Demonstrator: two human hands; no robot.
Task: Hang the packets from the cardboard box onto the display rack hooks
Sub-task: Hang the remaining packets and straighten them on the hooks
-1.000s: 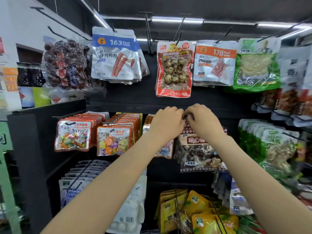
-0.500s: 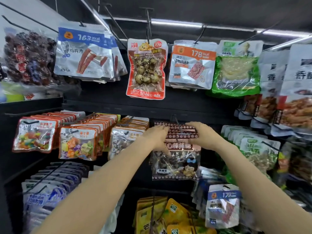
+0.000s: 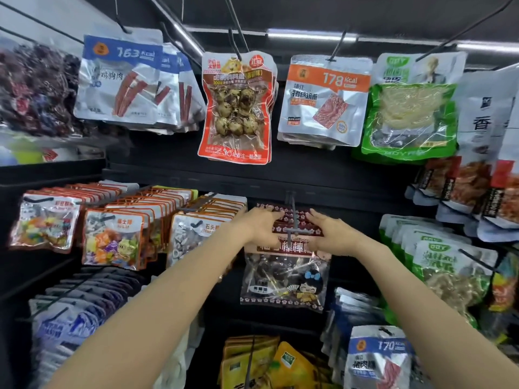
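A clear lollipop packet (image 3: 283, 276) with a dark red flowered header and a cartoon girl hangs on a black hook (image 3: 294, 217) in the middle row of the display rack. Further packets of the same kind sit behind it on that hook. My left hand (image 3: 259, 224) holds the left side of the header, fingers laid along its top edge. My right hand (image 3: 328, 234) holds the right side, fingers pointing toward the hook. The hook's tip shows between my hands. The cardboard box is out of view.
Above hang a red quail-egg packet (image 3: 237, 108), blue 163 kcal packets (image 3: 120, 80), an orange 178 kcal packet (image 3: 325, 99) and a green packet (image 3: 410, 108). Candy packets (image 3: 112, 240) fill hooks to the left, green packets (image 3: 449, 273) to the right, yellow packets (image 3: 266, 366) below.
My hands have moved apart from directly over the hook to the two sides of the packet header, pushing the packets back along it. The camera has shifted closer and to the right.
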